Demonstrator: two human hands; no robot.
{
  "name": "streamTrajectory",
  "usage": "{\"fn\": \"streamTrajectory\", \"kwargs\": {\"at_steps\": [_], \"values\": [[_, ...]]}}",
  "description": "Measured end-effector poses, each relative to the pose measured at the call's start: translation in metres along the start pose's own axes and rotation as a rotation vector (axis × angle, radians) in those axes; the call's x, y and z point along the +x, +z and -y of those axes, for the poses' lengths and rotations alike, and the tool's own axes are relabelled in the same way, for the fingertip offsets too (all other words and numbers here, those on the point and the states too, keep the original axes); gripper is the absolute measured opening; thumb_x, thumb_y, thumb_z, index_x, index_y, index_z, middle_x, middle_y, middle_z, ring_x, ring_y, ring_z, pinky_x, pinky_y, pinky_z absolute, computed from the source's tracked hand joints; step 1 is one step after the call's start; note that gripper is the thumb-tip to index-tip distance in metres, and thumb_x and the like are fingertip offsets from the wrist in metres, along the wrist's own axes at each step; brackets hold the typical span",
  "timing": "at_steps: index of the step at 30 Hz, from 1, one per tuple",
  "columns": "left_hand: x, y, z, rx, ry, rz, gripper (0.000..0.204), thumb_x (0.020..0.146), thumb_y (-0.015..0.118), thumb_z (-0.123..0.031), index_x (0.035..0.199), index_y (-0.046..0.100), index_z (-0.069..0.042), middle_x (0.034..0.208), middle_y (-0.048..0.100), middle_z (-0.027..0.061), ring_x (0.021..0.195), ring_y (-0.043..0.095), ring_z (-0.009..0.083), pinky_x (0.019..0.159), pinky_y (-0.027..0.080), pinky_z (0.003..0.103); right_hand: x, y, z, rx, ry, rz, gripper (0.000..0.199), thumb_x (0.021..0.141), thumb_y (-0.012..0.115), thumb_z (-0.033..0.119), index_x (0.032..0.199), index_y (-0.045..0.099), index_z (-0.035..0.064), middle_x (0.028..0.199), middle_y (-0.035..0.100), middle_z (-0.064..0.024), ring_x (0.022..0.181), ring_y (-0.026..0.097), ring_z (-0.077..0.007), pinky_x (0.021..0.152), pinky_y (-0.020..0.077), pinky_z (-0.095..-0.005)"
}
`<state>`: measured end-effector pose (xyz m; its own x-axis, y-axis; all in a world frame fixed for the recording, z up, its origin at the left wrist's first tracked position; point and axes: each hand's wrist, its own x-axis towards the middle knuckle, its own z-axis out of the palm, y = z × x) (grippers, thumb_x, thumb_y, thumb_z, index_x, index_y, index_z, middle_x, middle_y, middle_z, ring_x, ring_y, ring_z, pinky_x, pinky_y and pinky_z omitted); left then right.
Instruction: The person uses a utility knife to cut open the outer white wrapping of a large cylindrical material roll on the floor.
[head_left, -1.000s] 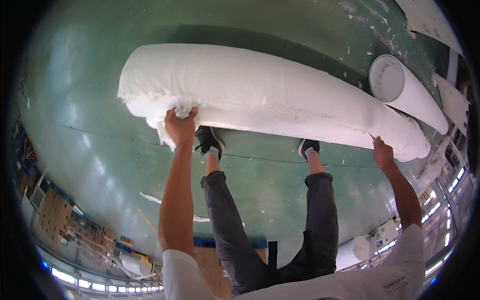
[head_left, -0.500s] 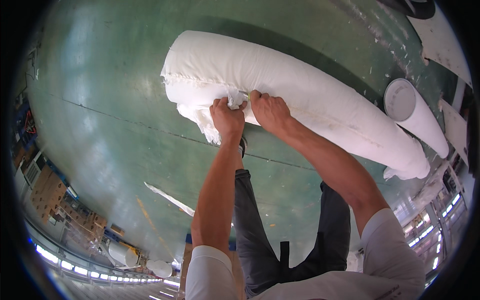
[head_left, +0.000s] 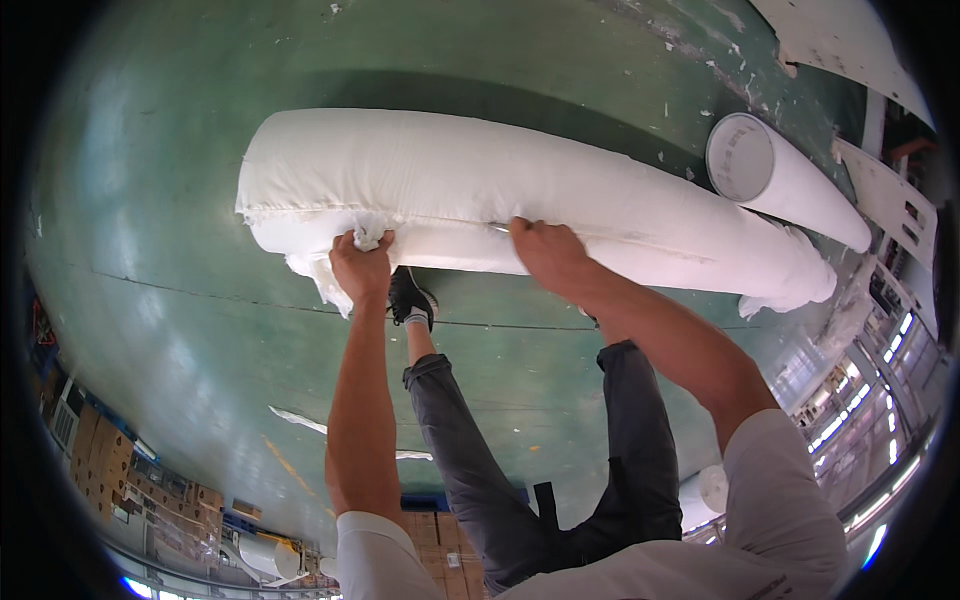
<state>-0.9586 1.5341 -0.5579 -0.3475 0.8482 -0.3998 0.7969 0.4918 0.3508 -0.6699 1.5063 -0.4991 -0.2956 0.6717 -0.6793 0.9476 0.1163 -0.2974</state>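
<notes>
A long roll of white cloth (head_left: 430, 165) lies across the floor in front of me, with a seam running along its near side. My left hand (head_left: 361, 270) is closed on a bunched piece of white cloth (head_left: 370, 233) at the roll's near side. From beside it, a loose frayed cloth end (head_left: 322, 278) hangs to the floor. Farther right along the seam, my right hand (head_left: 548, 255) is wrapped round a small knife (head_left: 499, 228). Only its slim metal blade shows, pointing left against the cloth; the fingers hide the handle.
A white tube (head_left: 740, 158) lies beyond the roll's right end, near white panels (head_left: 890, 185). My shoe (head_left: 412, 297) stands close to the roll. White strips (head_left: 298, 418) and scraps lie on the green floor (head_left: 200, 350). Cartons (head_left: 100, 440) are stacked at the lower left.
My right hand has moved rightward along the seam with the knife, away from my left hand. The left keeps its hold on the bunched cloth. The whole view has shifted.
</notes>
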Motion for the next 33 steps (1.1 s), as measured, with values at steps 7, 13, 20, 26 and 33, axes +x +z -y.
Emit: {"fn": "streamTrajectory", "kwargs": {"at_steps": [7, 13, 20, 26, 33], "values": [[0.004, -0.006, -0.004, -0.017, -0.024, 0.002, 0.042, 0.065, 0.090, -0.031, 0.088, 0.071, 0.000, 0.095, 0.067, 0.0133, 0.091, 0.062, 0.0376, 0.081, 0.050, 0.047, -0.136, 0.042, -0.178, -0.198, 0.110, 0.151, 0.024, 0.088, 0.056, 0.005, 0.111, 0.055, -0.0015, 0.091, 0.070, -0.0189, 0.079, 0.071, -0.0324, 0.066, 0.0581, -0.0433], [0.001, -0.007, 0.003, 0.031, -0.062, -0.006, 0.046, 0.065, 0.089, -0.029, 0.095, 0.070, 0.002, 0.102, 0.066, 0.0133, 0.103, 0.058, 0.0371, 0.088, 0.048, 0.045, -0.189, 0.043, -0.202, -0.355, 0.370, 0.326, 0.020, 0.087, 0.060, 0.008, 0.105, 0.053, 0.0008, 0.085, 0.069, -0.0167, 0.074, 0.070, -0.0347, 0.065, 0.0564, -0.0458], [-0.004, -0.012, -0.020, -0.059, -0.034, 0.054, 0.041, 0.066, 0.088, -0.028, 0.093, 0.072, -0.002, 0.102, 0.066, 0.0100, 0.103, 0.056, 0.0342, 0.087, 0.049, 0.045, 0.055, -0.012, 0.084, 0.121, -0.186, -0.185, 0.011, 0.090, 0.053, 0.009, 0.097, 0.052, 0.0003, 0.080, 0.067, -0.0188, 0.068, 0.069, -0.0365, 0.056, 0.0548, -0.0465], [0.004, -0.014, -0.011, -0.041, -0.011, 0.035, 0.039, 0.067, 0.088, -0.026, 0.094, 0.072, -0.003, 0.103, 0.066, 0.0099, 0.102, 0.057, 0.0344, 0.087, 0.049, 0.045, 0.109, -0.027, 0.130, -0.045, -0.127, -0.184, 0.020, 0.088, 0.062, 0.013, 0.098, 0.057, -0.0031, 0.081, 0.071, -0.0180, 0.073, 0.073, -0.0262, 0.063, 0.0600, -0.0367], [0.005, -0.024, -0.009, -0.042, -0.090, 0.094, 0.046, 0.064, 0.090, -0.027, 0.098, 0.072, 0.000, 0.104, 0.066, 0.0096, 0.106, 0.057, 0.0338, 0.088, 0.051, 0.044, 0.012, -0.008, 0.018, -0.145, -0.071, 0.007, 0.008, 0.087, 0.055, 0.005, 0.094, 0.054, 0.0016, 0.082, 0.069, -0.0188, 0.077, 0.071, -0.0332, 0.065, 0.0586, -0.0443]]}}
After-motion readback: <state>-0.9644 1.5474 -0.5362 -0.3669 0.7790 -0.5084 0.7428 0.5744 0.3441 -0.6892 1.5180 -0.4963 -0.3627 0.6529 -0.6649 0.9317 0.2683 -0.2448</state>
